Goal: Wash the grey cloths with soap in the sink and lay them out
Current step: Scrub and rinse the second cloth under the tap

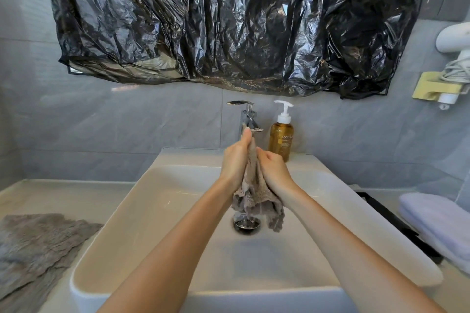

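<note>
The grey cloth hangs limp — soft, likely sodden. The left hand and right hand each have their grip clamped round its bunched top.

An amber pump bottle at the far rim of the sink carries the partly readable label "BODY SO".

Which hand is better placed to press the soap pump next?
Probably the right hand: the soap bottle stands just behind it, right of the faucet. The left hand would have to cross over, and could hold the grey cloth alone.
</note>
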### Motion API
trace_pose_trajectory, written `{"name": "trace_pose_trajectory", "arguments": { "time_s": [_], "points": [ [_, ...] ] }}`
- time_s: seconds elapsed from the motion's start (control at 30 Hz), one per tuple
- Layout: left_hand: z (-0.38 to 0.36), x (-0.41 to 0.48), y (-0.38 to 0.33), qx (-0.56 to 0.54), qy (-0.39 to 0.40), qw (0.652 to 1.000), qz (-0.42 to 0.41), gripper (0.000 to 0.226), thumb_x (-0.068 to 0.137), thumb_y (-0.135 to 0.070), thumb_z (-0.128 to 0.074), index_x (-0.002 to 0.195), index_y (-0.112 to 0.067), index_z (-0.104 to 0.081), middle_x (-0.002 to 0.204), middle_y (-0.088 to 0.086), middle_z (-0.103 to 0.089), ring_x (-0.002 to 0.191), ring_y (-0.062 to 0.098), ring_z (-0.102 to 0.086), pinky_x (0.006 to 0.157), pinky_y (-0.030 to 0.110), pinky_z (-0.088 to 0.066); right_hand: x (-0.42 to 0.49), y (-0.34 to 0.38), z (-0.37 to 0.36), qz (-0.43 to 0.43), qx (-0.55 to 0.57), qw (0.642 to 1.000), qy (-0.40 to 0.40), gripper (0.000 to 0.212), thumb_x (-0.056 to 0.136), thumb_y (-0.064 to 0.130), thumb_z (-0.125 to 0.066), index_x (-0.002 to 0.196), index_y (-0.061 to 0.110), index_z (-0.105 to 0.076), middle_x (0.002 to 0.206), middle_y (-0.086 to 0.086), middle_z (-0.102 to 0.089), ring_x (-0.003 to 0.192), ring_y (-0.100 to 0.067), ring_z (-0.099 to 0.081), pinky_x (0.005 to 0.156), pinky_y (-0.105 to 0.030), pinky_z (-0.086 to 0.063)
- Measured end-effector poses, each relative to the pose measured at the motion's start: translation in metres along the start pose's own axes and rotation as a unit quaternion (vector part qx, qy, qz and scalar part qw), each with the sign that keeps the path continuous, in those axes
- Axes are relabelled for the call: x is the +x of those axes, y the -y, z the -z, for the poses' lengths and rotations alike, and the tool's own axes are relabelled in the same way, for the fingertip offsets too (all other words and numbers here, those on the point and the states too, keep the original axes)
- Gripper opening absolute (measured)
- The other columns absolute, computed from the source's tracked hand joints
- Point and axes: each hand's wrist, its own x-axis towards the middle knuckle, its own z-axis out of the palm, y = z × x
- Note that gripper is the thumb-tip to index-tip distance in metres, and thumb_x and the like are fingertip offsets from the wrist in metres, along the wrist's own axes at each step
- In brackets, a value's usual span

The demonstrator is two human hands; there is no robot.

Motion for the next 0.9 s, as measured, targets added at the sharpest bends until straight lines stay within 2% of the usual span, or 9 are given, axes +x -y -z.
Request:
{"name": "trace_pose_trajectory", "arguments": {
  "time_s": [0.1, 0.2, 0.27, 0.33, 0.4, 0.53, 0.67, 0.8, 0.9],
  "points": [
    [0.021, 0.006, 0.004, 0.037, -0.036, 0.998, -0.034, 0.030, 0.094, -0.037, -0.055, 0.075, -0.015, -0.052, 0.075, 0.004, -0.055, 0.072, 0.016, -0.054, 0.063, 0.025, -0.044, -0.004, 0.010, 0.012, 0.031, -0.019, 0.997, -0.063, 0.043, 0.101, 0.044, -0.037, 0.078, 0.012, -0.052, 0.069, -0.004, -0.053, 0.066, -0.018, -0.050, 0.064, -0.034, -0.035],
    [0.040, 0.011, 0.014, 0.163, -0.067, 0.982, -0.069, 0.027, 0.094, -0.036, -0.055, 0.078, -0.016, -0.047, 0.073, -0.001, -0.051, 0.074, 0.018, -0.049, 0.065, 0.031, -0.040, -0.012, 0.009, 0.027, 0.067, -0.050, 0.989, -0.119, 0.037, 0.093, 0.063, -0.041, 0.098, 0.028, -0.054, 0.088, 0.011, -0.059, 0.082, -0.011, -0.055, 0.075, -0.036, -0.043],
    [0.041, 0.009, 0.014, 0.166, -0.058, 0.981, -0.087, 0.028, 0.093, -0.036, -0.058, 0.076, -0.016, -0.049, 0.069, -0.003, -0.048, 0.067, 0.013, -0.046, 0.058, 0.023, -0.037, -0.014, 0.005, 0.030, 0.068, -0.110, 0.990, -0.063, 0.036, 0.081, 0.074, -0.050, 0.094, 0.041, -0.057, 0.085, 0.019, -0.059, 0.083, -0.009, -0.054, 0.074, -0.034, -0.044],
    [0.035, 0.005, 0.010, 0.140, -0.026, 0.985, -0.100, 0.025, 0.092, -0.035, -0.062, 0.073, -0.019, -0.054, 0.067, -0.005, -0.050, 0.061, 0.007, -0.047, 0.051, 0.012, -0.038, -0.013, 0.000, 0.028, 0.047, -0.087, 0.995, 0.005, 0.039, 0.071, 0.077, -0.059, 0.082, 0.039, -0.062, 0.074, 0.020, -0.063, 0.080, -0.009, -0.058, 0.074, -0.033, -0.048],
    [0.031, 0.003, 0.008, 0.121, -0.011, 0.988, -0.099, 0.022, 0.090, -0.036, -0.064, 0.078, -0.017, -0.062, 0.070, -0.004, -0.056, 0.062, 0.004, -0.052, 0.049, 0.010, -0.040, -0.010, -0.001, 0.028, 0.033, -0.043, 0.998, 0.032, 0.038, 0.078, 0.062, -0.064, 0.091, 0.026, -0.067, 0.086, 0.010, -0.071, 0.089, -0.015, -0.065, 0.082, -0.036, -0.053],
    [0.040, 0.009, 0.011, 0.160, -0.010, 0.985, -0.060, 0.026, 0.083, -0.036, -0.072, 0.078, -0.010, -0.070, 0.069, 0.000, -0.061, 0.063, 0.009, -0.056, 0.050, 0.015, -0.043, -0.005, 0.005, 0.035, 0.031, 0.057, 0.998, -0.026, 0.018, 0.098, 0.026, -0.053, 0.098, 0.009, -0.059, 0.096, -0.013, -0.065, 0.088, -0.022, -0.062, 0.075, -0.032, -0.048],
    [0.044, 0.012, 0.015, 0.231, -0.003, 0.972, -0.033, 0.031, 0.085, -0.036, -0.070, 0.068, -0.011, -0.066, 0.052, -0.008, -0.056, 0.049, 0.004, -0.050, 0.044, 0.015, -0.035, -0.004, 0.006, 0.040, 0.030, 0.093, 0.993, -0.070, 0.018, 0.098, 0.024, -0.051, 0.093, 0.007, -0.052, 0.087, -0.010, -0.057, 0.080, -0.019, -0.055, 0.068, -0.032, -0.041],
    [0.047, 0.016, 0.019, 0.348, -0.026, 0.935, -0.063, 0.028, 0.091, -0.039, -0.061, 0.087, -0.011, -0.065, 0.079, -0.001, -0.066, 0.078, 0.016, -0.062, 0.065, 0.028, -0.048, 0.001, 0.003, 0.043, 0.010, 0.096, 0.990, -0.107, 0.018, 0.098, 0.028, -0.049, 0.084, 0.019, -0.045, 0.083, -0.005, -0.052, 0.075, -0.017, -0.050, 0.062, -0.029, -0.037],
    [0.045, 0.015, 0.024, 0.431, -0.029, 0.898, -0.087, 0.024, 0.098, -0.031, -0.050, 0.090, -0.011, -0.060, 0.084, 0.005, -0.064, 0.087, 0.026, -0.061, 0.072, 0.033, -0.044, 0.004, 0.000, 0.044, 0.000, 0.097, 0.987, -0.128, 0.014, 0.096, 0.031, -0.054, 0.090, 0.019, -0.048, 0.085, -0.003, -0.054, 0.076, -0.017, -0.051, 0.063, -0.030, -0.038]
  ]
}}
